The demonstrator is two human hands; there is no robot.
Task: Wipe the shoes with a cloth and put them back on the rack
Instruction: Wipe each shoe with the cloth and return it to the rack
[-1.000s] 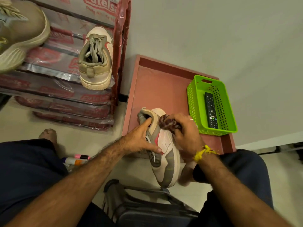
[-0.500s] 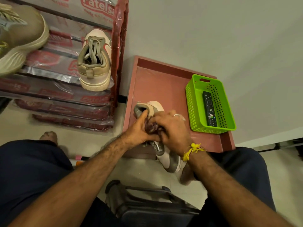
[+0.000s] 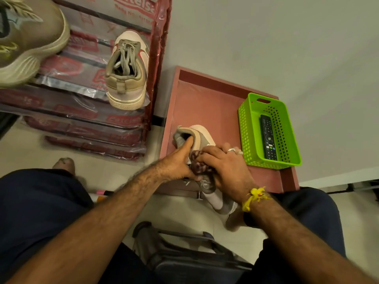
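Head view: the shoe (image 3: 202, 138) is held over the near edge of the pink table (image 3: 207, 103), well apart from the rack (image 3: 158, 64). The left hand (image 3: 176, 167) grips it at the collar, thumb hooked inside the opening. The right hand (image 3: 225, 167) is curled round a bunched brown cloth (image 3: 198, 165), pressed to the upper. Judgement: the shoe is light, stiff at the sole, yielding at the upper; the collar or heel gives the surest hold. The cloth is soft and limp.
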